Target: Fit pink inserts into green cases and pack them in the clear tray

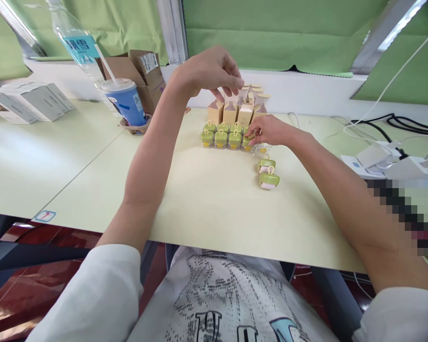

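Note:
Small clear containers with green lids and pale loop handles (220, 138) stand in two close rows near the back of the table. My right hand (267, 130) is at the right end of these rows, its fingers closed on a green lid (248, 142). Just beside it is a clear container without a lid (263, 150). Two loose green lids with whitish undersides (269, 180) lie nearer to me. My left hand (214, 71) hangs above the small tan cardboard boxes (230, 114), fingers drooping apart, with nothing visible in them.
At the left are a blue drink cup with a straw (128, 104), a plastic bottle (74, 42), an opened brown carton (146, 71) and white boxes (39, 99). Black cables (406, 126) and white adapters (378, 156) lie at the right. Green blinds (278, 33) hang behind.

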### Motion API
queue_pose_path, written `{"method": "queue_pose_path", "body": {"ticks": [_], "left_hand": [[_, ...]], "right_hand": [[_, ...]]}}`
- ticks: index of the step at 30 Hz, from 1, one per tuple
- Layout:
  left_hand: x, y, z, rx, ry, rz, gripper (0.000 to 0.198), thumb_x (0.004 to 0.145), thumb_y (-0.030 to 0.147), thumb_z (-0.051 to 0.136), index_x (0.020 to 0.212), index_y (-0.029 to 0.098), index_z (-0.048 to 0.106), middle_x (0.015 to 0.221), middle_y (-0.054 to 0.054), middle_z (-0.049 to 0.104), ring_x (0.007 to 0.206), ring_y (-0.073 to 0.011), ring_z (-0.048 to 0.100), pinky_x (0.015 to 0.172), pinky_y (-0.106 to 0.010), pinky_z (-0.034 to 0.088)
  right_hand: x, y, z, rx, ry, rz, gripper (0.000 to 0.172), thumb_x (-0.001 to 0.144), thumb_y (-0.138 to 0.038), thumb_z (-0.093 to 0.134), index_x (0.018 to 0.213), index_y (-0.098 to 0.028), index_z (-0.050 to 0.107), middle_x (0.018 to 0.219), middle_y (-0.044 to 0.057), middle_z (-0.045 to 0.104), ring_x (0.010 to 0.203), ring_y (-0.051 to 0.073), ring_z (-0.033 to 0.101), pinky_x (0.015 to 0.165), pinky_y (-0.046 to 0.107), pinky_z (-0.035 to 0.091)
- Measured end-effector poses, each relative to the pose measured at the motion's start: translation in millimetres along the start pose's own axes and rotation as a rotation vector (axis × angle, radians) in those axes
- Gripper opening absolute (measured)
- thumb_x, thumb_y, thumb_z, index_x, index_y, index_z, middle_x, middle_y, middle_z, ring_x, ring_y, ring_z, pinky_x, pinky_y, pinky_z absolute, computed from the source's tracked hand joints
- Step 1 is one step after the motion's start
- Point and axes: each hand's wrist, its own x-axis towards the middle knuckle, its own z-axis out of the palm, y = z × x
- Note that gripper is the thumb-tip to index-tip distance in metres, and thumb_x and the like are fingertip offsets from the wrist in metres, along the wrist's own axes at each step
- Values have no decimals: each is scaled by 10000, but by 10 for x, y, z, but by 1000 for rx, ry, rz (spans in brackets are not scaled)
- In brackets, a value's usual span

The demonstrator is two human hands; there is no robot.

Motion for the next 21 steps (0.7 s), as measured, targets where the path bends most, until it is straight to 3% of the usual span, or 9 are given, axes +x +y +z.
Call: {"method": "queue_pose_path", "body": {"ticks": [7, 11, 16, 21], "left_hand": [[24, -58, 12, -69, 52, 74, 65, 993, 173, 855, 989, 110, 869, 1095, -165, 883, 1011, -255, 802, 892, -471, 681], [14, -53, 0, -75, 54, 98, 67, 1028, 164, 847, 1003, 106, 871, 1098, -162, 878, 1013, -247, 803, 864, -447, 677], [36, -64, -6, -86, 37, 72, 92, 1064, 102, 815, 993, 108, 872, 1073, -164, 876, 963, -232, 815, 853, -442, 674], [75, -112, -2, -114, 13, 81, 113, 973, 251, 952, 880, 209, 903, 1030, -146, 901, 925, -242, 820, 858, -437, 666]], "right_hand": [[58, 102, 35, 7, -16, -16, 195, 887, -383, 951, 1033, -257, 920, 1148, 143, 861, 972, 357, 805, 1009, 625, 679], [75, 82, 44, -28, -28, -32, 177, 901, -345, 938, 1045, -245, 907, 1126, 141, 857, 995, 362, 814, 1009, 600, 683], [72, 22, 32, -135, -51, -51, 293, 981, -425, 883, 1139, -179, 888, 1071, 165, 837, 1036, 388, 828, 998, 592, 681], [38, -38, -17, -96, -61, -32, 253, 982, -311, 897, 1182, -156, 882, 1130, 145, 854, 1032, 339, 832, 1001, 529, 663]]}}
